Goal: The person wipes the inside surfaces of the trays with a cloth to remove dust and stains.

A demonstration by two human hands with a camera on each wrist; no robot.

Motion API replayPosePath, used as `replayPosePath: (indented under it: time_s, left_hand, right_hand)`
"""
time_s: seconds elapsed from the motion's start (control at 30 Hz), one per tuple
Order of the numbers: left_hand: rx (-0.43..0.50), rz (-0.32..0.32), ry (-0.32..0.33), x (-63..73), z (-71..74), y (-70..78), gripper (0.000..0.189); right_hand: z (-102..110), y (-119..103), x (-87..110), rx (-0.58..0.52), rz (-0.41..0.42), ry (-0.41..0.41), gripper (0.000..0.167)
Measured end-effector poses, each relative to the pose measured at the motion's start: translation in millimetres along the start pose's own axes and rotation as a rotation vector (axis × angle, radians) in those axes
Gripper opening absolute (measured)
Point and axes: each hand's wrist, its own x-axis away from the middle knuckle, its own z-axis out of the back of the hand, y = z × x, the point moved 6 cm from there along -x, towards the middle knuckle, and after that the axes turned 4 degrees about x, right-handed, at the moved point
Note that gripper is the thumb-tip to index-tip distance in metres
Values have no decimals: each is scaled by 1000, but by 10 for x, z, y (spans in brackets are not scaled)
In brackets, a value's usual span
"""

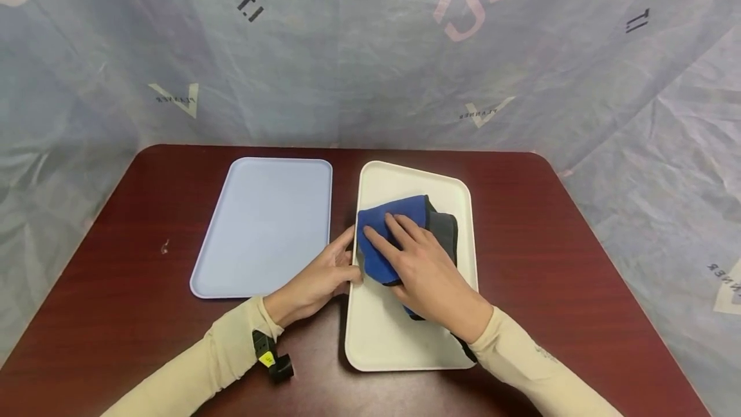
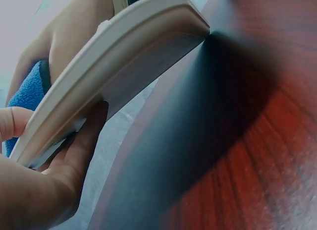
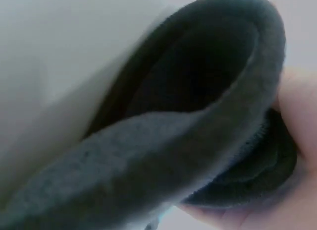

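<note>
A cream tray [image 1: 399,346] is held tilted above the table, as its raised edge in the left wrist view shows. My left hand [image 1: 318,278] grips its left rim, thumb on the upper side and fingers underneath. On the tray's surface lies a folded microfiber cloth [image 1: 376,266], blue on one face and dark grey on the other, with black edging. My right hand [image 1: 431,272] holds the cloth against the tray, fingers spread over the blue face and thumb tucked at its lower edge. Close up, the cloth's grey folds [image 3: 124,155] fill the right wrist view.
A light blue tray [image 1: 266,230] lies flat on the dark red wooden table [image 1: 538,262], left of the cream one. Behind the table hangs a grey printed sheet [image 1: 324,69]. A black wrist device [image 1: 272,359] sits on my left sleeve.
</note>
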Motion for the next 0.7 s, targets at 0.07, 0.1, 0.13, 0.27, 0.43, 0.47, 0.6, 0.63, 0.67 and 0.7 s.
replayPosePath:
  time_s: [0.07, 0.1, 0.13, 0.27, 0.43, 0.47, 0.6, 0.63, 0.67, 0.7]
  left_hand:
    - [-9, 0, 3, 6, 6, 1, 92]
    - [-13, 1, 7, 8, 9, 3, 92]
    - [-13, 2, 10, 10, 12, 7, 91]
    - [-18, -6, 5, 9, 3, 3, 89]
    - [-15, -15, 1, 4, -9, 12, 89]
    - [-16, -14, 2, 4, -11, 11, 90]
    - [-19, -6, 14, 9, -9, 10, 92]
    - [-18, -4, 17, 11, -9, 12, 92]
    - [-16, -5, 17, 14, -8, 15, 93]
    - [-15, -4, 17, 17, -9, 20, 93]
  right_hand:
    - [-7, -19, 2, 6, 1, 2, 81]
    - [-12, -28, 12, 7, 3, 3, 81]
    - [-15, -37, 26, 7, 8, 6, 81]
    - [-26, -77, 102, 0, 36, 7, 83]
    - [-12, -77, 141, -3, 30, 1, 87]
    - [-12, -69, 147, -2, 24, 0, 87]
    - [-13, -7, 199, 14, -8, 1, 87]
    - [-17, 19, 220, 20, -18, -1, 87]
    - [-20, 47, 243, 26, -29, -5, 88]
    - [-25, 78, 269, 31, -42, -13, 88]
